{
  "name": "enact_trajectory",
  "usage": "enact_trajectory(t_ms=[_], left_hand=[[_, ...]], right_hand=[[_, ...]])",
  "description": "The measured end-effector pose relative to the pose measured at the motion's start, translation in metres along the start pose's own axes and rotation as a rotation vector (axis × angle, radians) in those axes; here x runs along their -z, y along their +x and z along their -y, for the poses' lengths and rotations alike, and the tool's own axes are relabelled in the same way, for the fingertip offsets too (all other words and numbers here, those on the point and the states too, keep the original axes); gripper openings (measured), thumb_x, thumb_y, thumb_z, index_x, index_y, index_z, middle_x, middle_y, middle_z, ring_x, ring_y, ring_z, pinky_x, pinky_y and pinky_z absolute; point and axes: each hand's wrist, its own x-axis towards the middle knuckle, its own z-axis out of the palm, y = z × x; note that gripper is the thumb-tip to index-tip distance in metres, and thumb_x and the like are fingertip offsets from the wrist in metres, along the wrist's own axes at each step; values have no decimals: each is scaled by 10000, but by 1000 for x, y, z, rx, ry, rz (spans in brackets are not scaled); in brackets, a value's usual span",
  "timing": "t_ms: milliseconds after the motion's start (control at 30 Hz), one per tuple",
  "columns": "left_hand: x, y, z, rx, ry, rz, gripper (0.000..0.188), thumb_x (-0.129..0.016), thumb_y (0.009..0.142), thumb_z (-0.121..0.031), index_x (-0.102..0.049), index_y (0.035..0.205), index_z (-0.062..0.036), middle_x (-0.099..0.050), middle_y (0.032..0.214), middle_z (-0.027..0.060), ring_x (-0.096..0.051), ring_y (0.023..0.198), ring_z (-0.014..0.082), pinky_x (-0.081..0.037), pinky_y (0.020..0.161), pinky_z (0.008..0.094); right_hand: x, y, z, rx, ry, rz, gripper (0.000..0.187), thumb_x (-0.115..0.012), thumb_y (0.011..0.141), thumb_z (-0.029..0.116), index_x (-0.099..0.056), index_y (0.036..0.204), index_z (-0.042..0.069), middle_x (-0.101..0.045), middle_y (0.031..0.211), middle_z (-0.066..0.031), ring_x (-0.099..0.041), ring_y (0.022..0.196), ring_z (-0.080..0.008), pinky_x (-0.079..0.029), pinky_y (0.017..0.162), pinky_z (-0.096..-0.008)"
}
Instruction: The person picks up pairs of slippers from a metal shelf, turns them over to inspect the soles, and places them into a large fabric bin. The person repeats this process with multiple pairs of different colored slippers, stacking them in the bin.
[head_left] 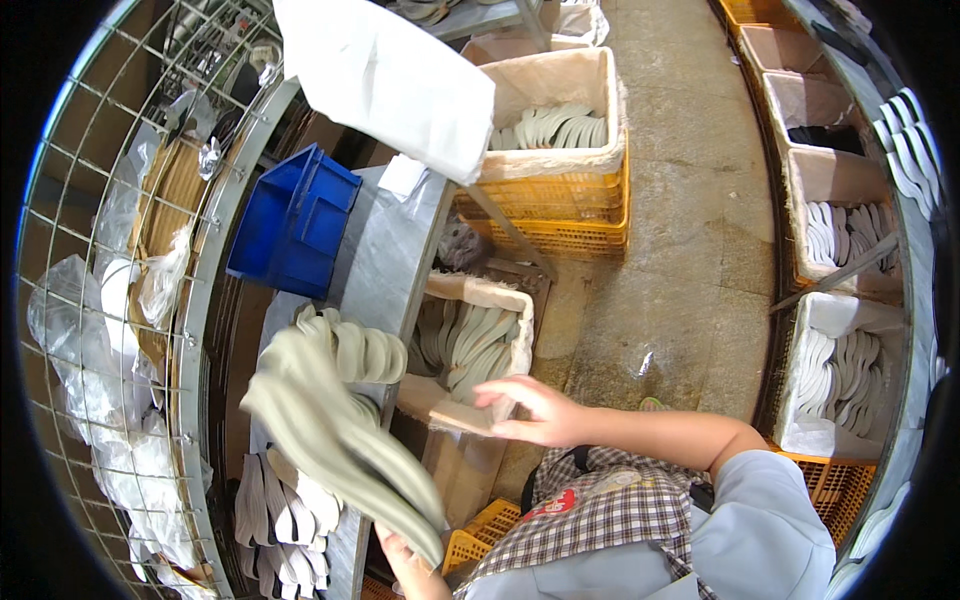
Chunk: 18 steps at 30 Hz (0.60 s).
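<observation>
My left hand (405, 562), at the bottom edge, is closed on the lower end of a few long grey-green shoe soles (345, 430). They are smeared by motion and slant up over the bench. Behind them, a row of similar soles (365, 352) lies on the metal bench (385, 225). My right hand (535, 410) is held over the near rim of a cloth-lined crate (525, 330), fingers apart, with nothing in it. Inside that crate, more pale soles (470, 345) stand packed on edge.
A blue bin (295, 222) and a white sheet (390, 85) are at the bench's far part. Dark and white soles (285, 515) lie nearer. Wire mesh (75, 230) runs along the left. Stacked yellow crates (560, 210) stand ahead; lined crates (840, 310) line the right of the walkway (690, 200).
</observation>
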Motion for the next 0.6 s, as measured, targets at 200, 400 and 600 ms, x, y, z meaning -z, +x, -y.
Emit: enact_trajectory(t_ms=[200,400,600], left_hand=[[-107,35,27,356,5,471,858,-758,632,-93,-327,1365,28,-511,1256,154,-526,1140,264,-459,920,376],[-194,96,41,306,300,588,569,-583,918,-251,-347,1366,7,-477,1328,104,-462,1220,211,-365,1022,363],[-241,103,86,611,85,601,389,-513,944,-192,-470,1274,9,-595,1168,119,-608,1006,185,-490,873,308]], right_hand=[[13,4,36,17,836,-171,898,-496,889,555,21,1493,136,-124,1527,-143,-203,1391,-257,-210,1129,-410],[51,-30,60,-161,1128,-468,548,-300,961,408,-365,1377,57,-524,1298,-137,-537,1161,-249,-431,996,-399],[71,-55,57,-674,1168,-404,684,-217,922,578,-405,1368,95,-493,1327,-124,-493,1199,-314,-371,1015,-514]])
